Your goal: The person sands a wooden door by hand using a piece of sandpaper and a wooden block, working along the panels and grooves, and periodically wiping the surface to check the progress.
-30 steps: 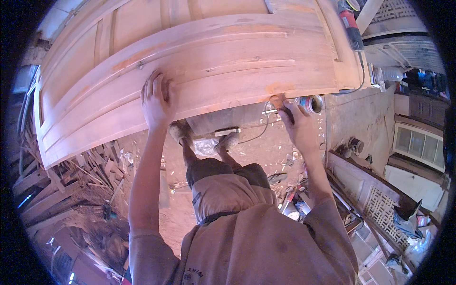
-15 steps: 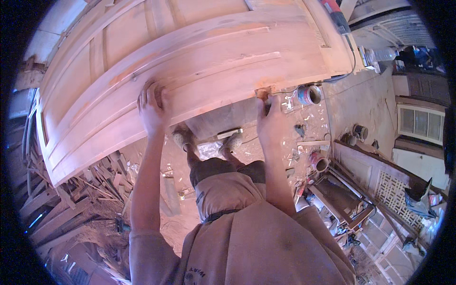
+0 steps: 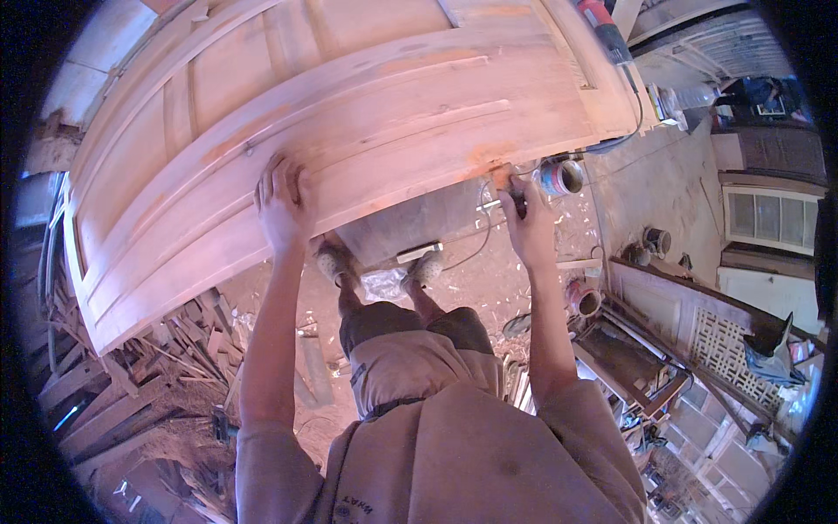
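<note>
A large pale wooden panelled door [image 3: 375, 131] with raised mouldings and orange filler-like patches lies in front of me. On its face near the front edge rests my left hand [image 3: 284, 201], fingers apart and slightly bent, holding nothing that shows. My right hand [image 3: 531, 218] is at the door's front edge, right of the middle. Its thumb and fingers close on a small orange-brown piece [image 3: 501, 177], which looks like folded sandpaper and is partly hidden by the fingers. An orange smear marks the wood just above it.
A red and dark power tool [image 3: 607, 33] with a cord lies on the door's far right. Beside my right hand stands a paint can [image 3: 561, 177]. Wood offcuts [image 3: 166, 367] heap at lower left. A framed wooden piece with lattice [image 3: 733, 354] leans at right.
My right hand has moved to the right along the door's front edge with the orange-brown piece. My left hand stays at about the same spot on the door. The view has shifted slightly.
</note>
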Demonstrator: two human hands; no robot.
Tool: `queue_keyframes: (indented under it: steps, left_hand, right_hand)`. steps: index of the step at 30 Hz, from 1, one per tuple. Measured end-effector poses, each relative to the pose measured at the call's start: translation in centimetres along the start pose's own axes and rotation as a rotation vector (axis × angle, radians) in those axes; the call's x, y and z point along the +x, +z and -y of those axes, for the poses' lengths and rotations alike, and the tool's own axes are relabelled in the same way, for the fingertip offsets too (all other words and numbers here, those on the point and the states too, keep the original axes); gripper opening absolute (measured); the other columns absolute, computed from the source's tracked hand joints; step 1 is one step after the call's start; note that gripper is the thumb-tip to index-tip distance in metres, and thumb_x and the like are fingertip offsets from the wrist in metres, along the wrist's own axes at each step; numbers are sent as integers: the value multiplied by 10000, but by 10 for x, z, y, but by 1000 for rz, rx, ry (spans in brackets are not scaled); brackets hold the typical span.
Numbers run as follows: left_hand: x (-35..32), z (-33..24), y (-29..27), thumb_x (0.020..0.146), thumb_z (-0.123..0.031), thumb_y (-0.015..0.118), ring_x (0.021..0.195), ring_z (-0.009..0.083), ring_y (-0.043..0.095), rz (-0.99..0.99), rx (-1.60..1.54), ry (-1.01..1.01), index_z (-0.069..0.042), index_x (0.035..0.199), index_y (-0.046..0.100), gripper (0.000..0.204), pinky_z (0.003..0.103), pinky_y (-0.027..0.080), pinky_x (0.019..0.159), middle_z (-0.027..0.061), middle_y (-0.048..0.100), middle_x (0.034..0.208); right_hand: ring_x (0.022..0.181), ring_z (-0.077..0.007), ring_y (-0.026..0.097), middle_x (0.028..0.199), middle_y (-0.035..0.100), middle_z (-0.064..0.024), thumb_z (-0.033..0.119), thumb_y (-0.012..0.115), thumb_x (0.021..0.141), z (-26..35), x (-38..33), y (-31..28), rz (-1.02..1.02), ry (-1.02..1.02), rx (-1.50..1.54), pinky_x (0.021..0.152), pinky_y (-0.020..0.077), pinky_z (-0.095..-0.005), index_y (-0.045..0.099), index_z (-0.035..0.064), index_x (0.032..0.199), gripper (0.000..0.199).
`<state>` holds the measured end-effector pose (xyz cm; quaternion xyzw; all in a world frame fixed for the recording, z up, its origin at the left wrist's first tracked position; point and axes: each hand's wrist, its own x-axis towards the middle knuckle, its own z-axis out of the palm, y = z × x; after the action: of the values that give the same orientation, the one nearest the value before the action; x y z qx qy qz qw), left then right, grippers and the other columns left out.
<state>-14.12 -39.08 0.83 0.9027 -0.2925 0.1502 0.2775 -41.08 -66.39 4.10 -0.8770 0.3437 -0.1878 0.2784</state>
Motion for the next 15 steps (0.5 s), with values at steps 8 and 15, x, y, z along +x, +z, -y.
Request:
queue_keyframes:
  steps: [8,15]
  left_hand:
    - [1,-5,-3,944,-267,635,1253,336,550,37,5,-39,-85,1198,632,313,473,407,1072,128,610,1328]
    - [-2,8,4,945,-261,628,1255,350,547,39,62,-31,-76,1206,619,320,480,401,1078,139,601,1341]
  right_hand:
    - [768,-343,702,876,703,-223,171,735,911,19,17,8,-13,8,-99,698,541,-412,648,-44,1112,307]
    - [772,-368,707,854,704,-229,206,724,910,25,21,7,55,159,-74,693,535,-435,656,-40,1100,318]
